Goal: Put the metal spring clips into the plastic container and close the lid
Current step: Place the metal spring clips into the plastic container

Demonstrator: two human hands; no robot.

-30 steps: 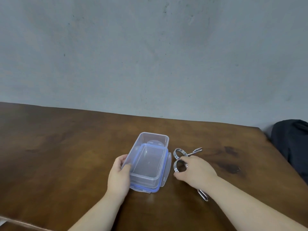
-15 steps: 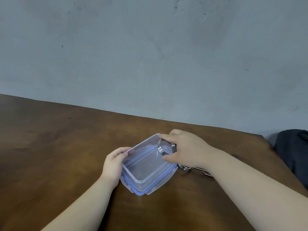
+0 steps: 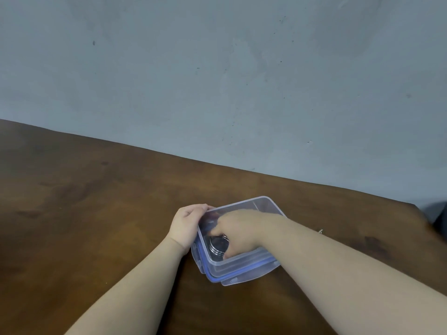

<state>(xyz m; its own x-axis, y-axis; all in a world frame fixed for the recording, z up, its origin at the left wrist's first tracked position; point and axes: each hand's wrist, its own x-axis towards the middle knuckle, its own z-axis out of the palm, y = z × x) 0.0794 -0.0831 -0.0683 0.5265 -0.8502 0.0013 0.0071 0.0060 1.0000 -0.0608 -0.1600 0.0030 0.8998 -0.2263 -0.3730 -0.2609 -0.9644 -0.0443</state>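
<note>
A clear plastic container point(image 3: 242, 263) sits open on the wooden table, resting on its blue-rimmed lid point(image 3: 244, 278). My left hand point(image 3: 187, 224) grips the container's left wall. My right hand point(image 3: 238, 232) reaches down inside the container and holds a metal spring clip point(image 3: 217, 245) low near the bottom. The tip of a second spring clip point(image 3: 320, 230) peeks out on the table behind my right forearm; the rest of it is hidden.
The brown wooden table point(image 3: 96, 213) ends against a grey wall. The table's right edge runs close to the container, with a dark object point(image 3: 439, 213) beyond it.
My right hand has carried the spring clip from the container's far rim down into it. The view has shifted left and the container now looks turned.
</note>
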